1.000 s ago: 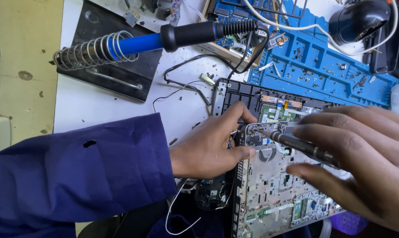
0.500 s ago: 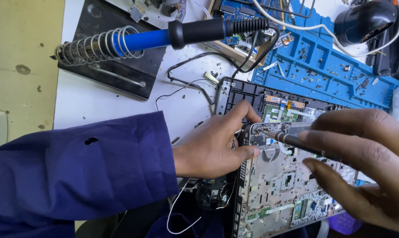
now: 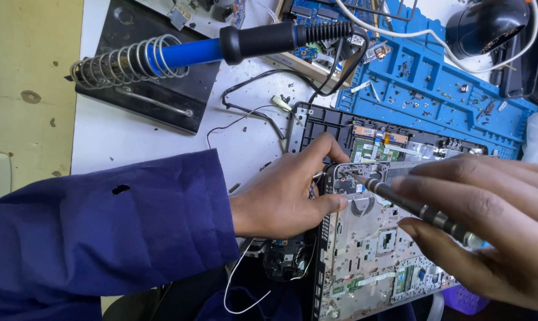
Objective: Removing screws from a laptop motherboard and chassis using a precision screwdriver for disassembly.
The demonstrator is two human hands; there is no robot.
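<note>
Since the earlier frames, both hands have held their places with only a slight shift, and the right hand's tool tip remains on the same spot.

Left hand [image 3: 286, 193], in a dark blue fabric sleeve [image 3: 102, 238], rests on the left edge of the opened laptop base with its exposed silver metal frame and green circuit boards [image 3: 376, 238]. Its thumb and forefinger press against a small grey metal bracket [image 3: 355, 178] at the frame's far left corner; the fingers are curled, pinching or bracing the bracket, though which of the two cannot be told.

Right hand [image 3: 488, 226] is closed around a slim black-and-silver precision screwdriver [image 3: 411, 205], held between thumb and fingers. The tool slants from near right to far left, its tip touching the bracket just beside the left forefinger.

Blue plastic screw-sorting tray with moulded compartments [image 3: 435, 89] lies far right, touching the laptop's far edge. Several compartments hold small dark screws and loose bits; exact counts cannot be told.

Blue-and-black handled soldering iron [image 3: 245, 44] sits in a coiled wire holder [image 3: 120, 62] on a black metal base plate [image 3: 162, 101], far left on the white table [image 3: 132, 142]. Thin black wires [image 3: 263, 113] lie between the plate and the laptop.
</note>
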